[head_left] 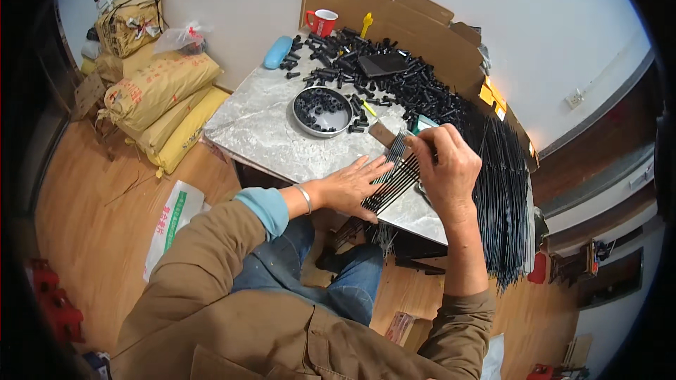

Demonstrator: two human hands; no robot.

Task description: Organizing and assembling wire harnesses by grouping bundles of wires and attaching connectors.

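Observation:
A row of thin dark rods [400, 181] lies side by side near the table's front edge. My left hand [352, 186] rests on their left side, fingers outstretched and spread, with a metal bracelet at the wrist. Over the rods' far ends is my right hand [451, 169], thumb and fingertips pinched together. Whatever it grips is too small to make out. A flat brownish piece [382, 134] lies just beyond the rods. To the left of it stands a round metal bowl [336, 121] holding small black parts.
Black cylindrical parts [429, 84] heap against a cardboard screen [394, 10], with a dark flat device [382, 64] on top. A red mug [322, 22] and blue case [278, 52] stand at the back. Long dark rods [501, 204] hang over the right edge. Sacks [165, 91] are stacked left.

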